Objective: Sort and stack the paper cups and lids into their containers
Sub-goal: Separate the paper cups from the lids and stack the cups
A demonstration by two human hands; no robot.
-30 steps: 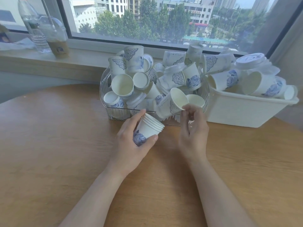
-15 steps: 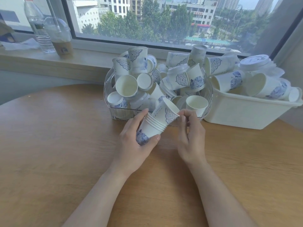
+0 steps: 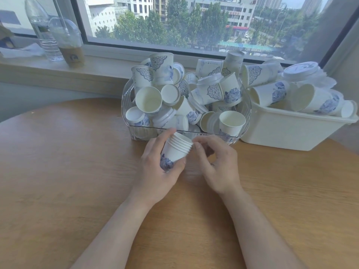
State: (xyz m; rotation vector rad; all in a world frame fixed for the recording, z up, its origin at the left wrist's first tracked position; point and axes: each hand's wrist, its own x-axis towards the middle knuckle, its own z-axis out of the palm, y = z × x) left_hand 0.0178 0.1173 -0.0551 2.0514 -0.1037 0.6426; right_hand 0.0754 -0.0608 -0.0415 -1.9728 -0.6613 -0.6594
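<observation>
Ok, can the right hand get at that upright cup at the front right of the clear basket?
Probably yes. The right hand holds nothing, and the upright cup stands just beyond it with its mouth open and unobstructed.

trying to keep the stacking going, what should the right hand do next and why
Probably reach the right hand forward for the upright cup at the clear basket's front. It holds nothing, and the left hand grips the nested stack, mouth toward it.

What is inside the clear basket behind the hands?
The clear basket holds a jumbled heap of paper cups with blue prints and white lids, piled above its rim. One cup stands upright at the front right. The bottom layers are covered.
</observation>
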